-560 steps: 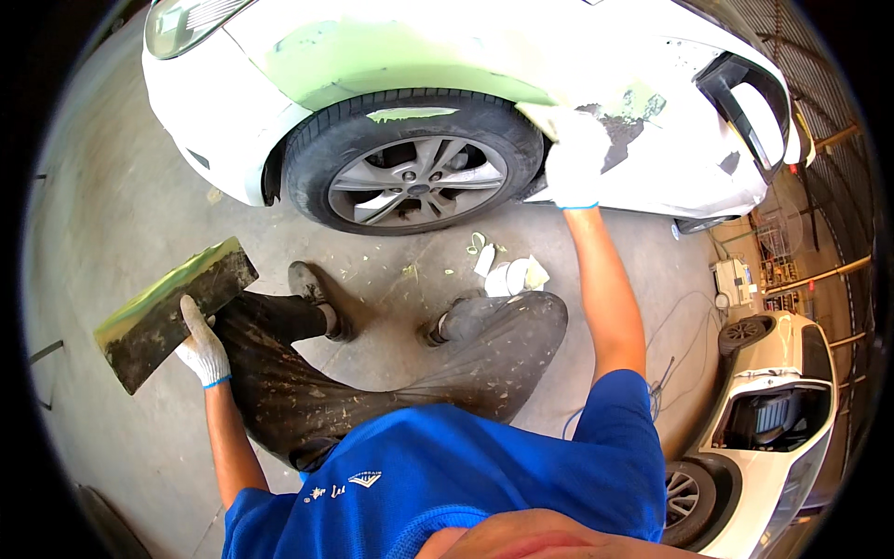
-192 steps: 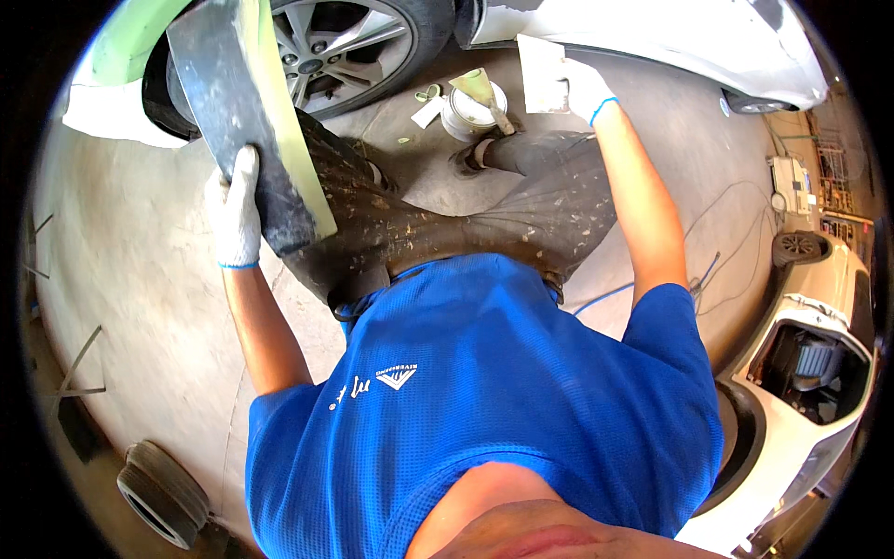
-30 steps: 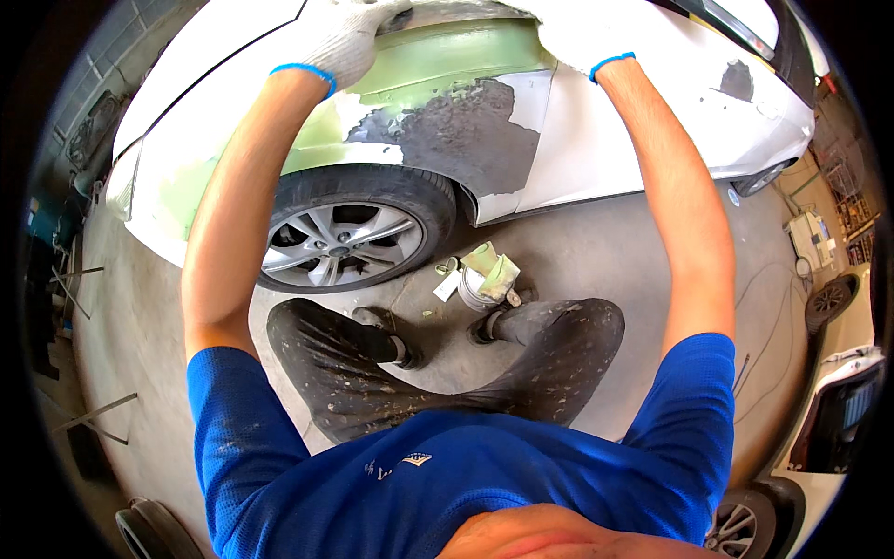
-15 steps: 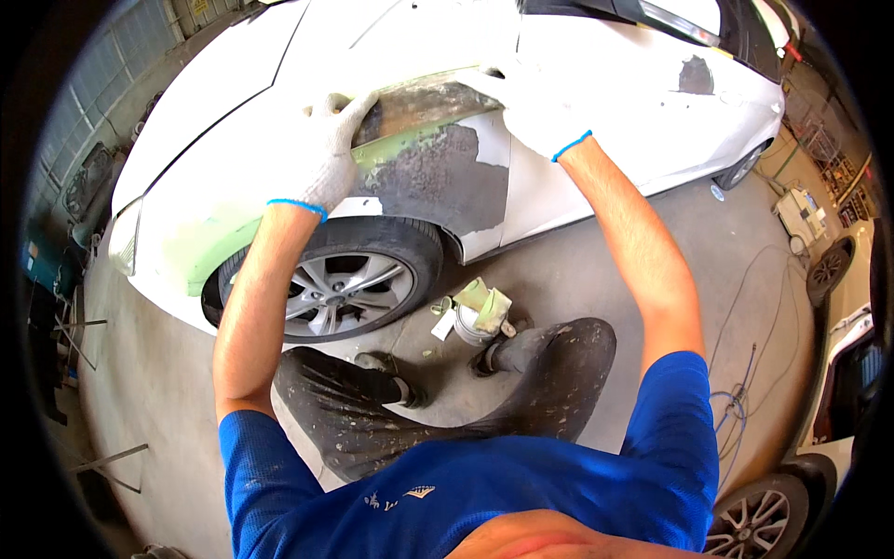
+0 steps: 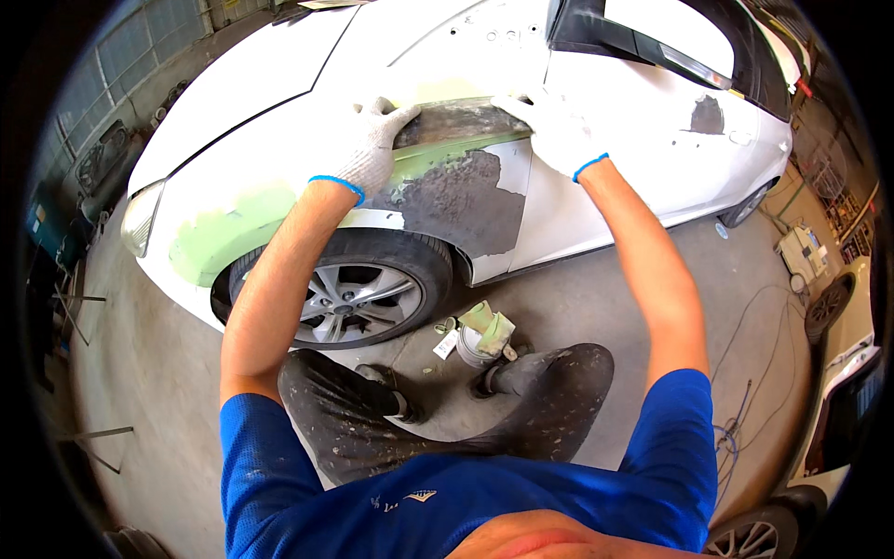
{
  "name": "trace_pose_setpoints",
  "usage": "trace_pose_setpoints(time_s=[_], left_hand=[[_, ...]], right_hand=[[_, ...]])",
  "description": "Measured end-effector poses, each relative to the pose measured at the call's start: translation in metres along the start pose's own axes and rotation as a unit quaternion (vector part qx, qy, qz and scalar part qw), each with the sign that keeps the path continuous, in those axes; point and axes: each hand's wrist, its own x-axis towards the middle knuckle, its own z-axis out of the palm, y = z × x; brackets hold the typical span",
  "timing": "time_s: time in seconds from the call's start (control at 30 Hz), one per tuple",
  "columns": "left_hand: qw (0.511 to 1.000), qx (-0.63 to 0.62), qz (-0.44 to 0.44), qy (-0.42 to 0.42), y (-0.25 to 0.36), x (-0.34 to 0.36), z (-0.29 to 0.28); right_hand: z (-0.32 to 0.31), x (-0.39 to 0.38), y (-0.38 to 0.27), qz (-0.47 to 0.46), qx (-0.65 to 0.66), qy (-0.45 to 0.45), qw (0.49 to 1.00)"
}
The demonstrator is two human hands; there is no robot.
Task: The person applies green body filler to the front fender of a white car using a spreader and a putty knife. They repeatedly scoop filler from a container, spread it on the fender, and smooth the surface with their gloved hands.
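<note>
A long, flat grey-brown strip (image 5: 456,122), smeared on its face, lies lengthwise against the white car's front fender above the wheel. My left hand (image 5: 372,149), in a white knit glove with a blue cuff, grips its left end, the thumb on the near face. My right hand (image 5: 563,135), gloved alike, holds the right end near the door seam, thumb along the strip; its other fingers are mostly hidden. Just under the strip runs a pale green filler band (image 5: 433,160). Below that is a bare, rough dark grey patch (image 5: 466,205).
The front wheel (image 5: 345,296) stands close before my knees. Between my feet sits a can (image 5: 473,349) with green-smeared sheets on top. A smaller dark patch (image 5: 707,115) marks the door. Hoses (image 5: 731,433) lie on the floor at right, near another car (image 5: 838,373).
The view has tilted, so the car sits lower in the picture. Both hands and the strip have shifted slightly right along the fender, with the grip kept at both ends.
</note>
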Motion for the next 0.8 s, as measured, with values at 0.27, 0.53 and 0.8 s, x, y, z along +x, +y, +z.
trace_pose_setpoints(time_s=[0.27, 0.53, 0.8], left_hand=[[0.998, -0.058, 0.030, 0.012, -0.039, 0.033, -0.005], [0.999, -0.029, 0.008, 0.013, -0.022, 0.023, -0.008], [0.999, -0.037, 0.006, 0.016, -0.033, 0.030, -0.017]], right_hand=[[0.007, 0.048, 0.017, -0.020, -0.001, 0.032, 0.999], [-0.003, 0.041, 0.010, -0.029, 0.005, -0.036, 0.999], [-0.003, 0.056, 0.009, -0.035, -0.038, -0.021, 0.998]])
